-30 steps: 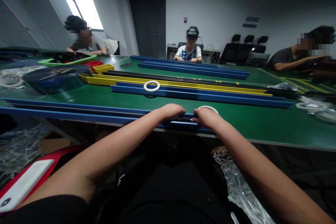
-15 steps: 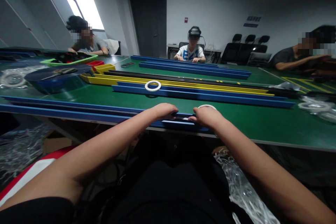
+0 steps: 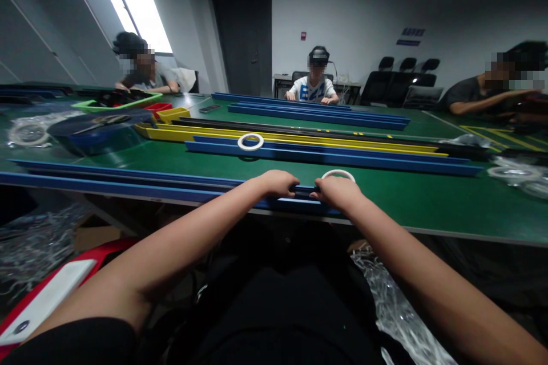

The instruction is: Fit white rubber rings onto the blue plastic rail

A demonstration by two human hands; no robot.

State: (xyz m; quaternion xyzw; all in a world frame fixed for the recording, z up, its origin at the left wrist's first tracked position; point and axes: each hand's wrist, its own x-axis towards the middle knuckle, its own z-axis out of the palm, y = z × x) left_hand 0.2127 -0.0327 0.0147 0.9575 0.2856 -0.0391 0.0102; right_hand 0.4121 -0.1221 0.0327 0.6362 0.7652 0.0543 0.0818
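Note:
Along the near table edge lies a long blue channel rail (image 3: 128, 183) with a dark inner groove. My left hand (image 3: 279, 183) is closed with bent fingers at the rail's groove, and what its fingertips pinch is hidden. My right hand (image 3: 336, 191) is closed just to the right, thumb low over the same rail; a small gap parts the two hands. Directly behind the right knuckles shows a white tape roll (image 3: 341, 173), its lower part covered by the hand. Whether the fingers grip that roll cannot be seen.
Beyond lie another blue rail (image 3: 342, 161) with a tape roll (image 3: 250, 141), yellow rails (image 3: 299, 138), a large blue film roll (image 3: 98, 132) and a green tray (image 3: 89, 105). Bagged rolls (image 3: 516, 173) lie right. Co-workers sit left, right and opposite (image 3: 312, 88).
My left hand has slid right along the rail, narrowing the gap to my right hand, which has barely moved. The view has shifted slightly.

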